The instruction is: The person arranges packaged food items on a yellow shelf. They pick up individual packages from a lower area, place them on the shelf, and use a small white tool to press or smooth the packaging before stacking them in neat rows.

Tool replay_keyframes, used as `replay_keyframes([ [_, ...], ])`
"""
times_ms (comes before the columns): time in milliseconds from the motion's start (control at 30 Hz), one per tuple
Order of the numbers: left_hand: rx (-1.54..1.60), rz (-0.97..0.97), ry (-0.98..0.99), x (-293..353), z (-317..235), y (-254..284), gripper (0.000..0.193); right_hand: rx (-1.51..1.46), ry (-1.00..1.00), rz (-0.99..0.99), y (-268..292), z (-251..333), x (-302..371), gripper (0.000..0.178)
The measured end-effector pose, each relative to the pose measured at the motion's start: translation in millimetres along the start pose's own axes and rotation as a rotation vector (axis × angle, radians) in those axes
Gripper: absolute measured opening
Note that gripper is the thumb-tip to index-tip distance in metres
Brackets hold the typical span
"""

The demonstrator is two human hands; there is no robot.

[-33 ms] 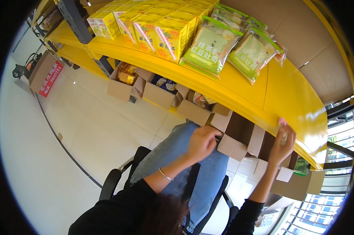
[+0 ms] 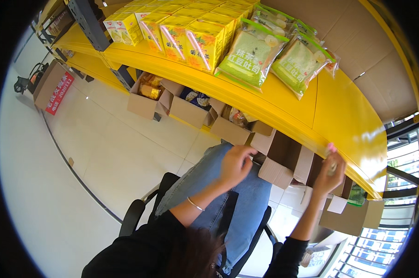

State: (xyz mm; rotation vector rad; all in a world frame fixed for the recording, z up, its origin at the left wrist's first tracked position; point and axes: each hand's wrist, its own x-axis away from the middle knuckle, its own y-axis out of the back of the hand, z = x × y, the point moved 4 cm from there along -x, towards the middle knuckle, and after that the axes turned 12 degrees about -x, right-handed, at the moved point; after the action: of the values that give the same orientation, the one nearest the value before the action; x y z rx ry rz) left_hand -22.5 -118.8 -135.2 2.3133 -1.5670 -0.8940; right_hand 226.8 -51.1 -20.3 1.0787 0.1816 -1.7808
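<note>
Over my jeans my left hand [image 2: 236, 164] hovers with loosely bent fingers, the thumb apart from the index finger, and nothing shows in its grasp. It is nearest to the open cardboard box [image 2: 276, 172] under the shelf. At the right, beside the front edge of the yellow shelf [image 2: 292, 109], my right hand [image 2: 329, 175] is closed around a small pale thing with a pink tip [image 2: 330, 147]. Fingers cover most of that thing, so its kind cannot be made out.
Yellow drink cartons [image 2: 204, 44] with straws stand in rows on the shelf. Beside them lie bags of green sliced bread [image 2: 251, 55]. Several open boxes [image 2: 188, 111] line up underneath, some holding packaged food. I sit in a black armchair [image 2: 133, 215]; a window [image 2: 369, 250] is at right.
My right hand has shifted slightly left and down, still holding the pink-tipped thing. My left hand has drawn a little to the left and up.
</note>
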Motion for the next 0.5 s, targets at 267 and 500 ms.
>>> replay_keyframes([
  [267, 0.844, 0.036, 0.670, -47.6, 71.6, -20.5, 0.045, -0.243, -0.206, 0.505, -137.0, 37.5, 69.2, 0.040],
  [500, 0.942, 0.042, 0.825, -87.5, 65.7, -40.6, 0.028, -0.218, -0.235, 0.695, -203.7, -24.4, 49.8, 0.044],
])
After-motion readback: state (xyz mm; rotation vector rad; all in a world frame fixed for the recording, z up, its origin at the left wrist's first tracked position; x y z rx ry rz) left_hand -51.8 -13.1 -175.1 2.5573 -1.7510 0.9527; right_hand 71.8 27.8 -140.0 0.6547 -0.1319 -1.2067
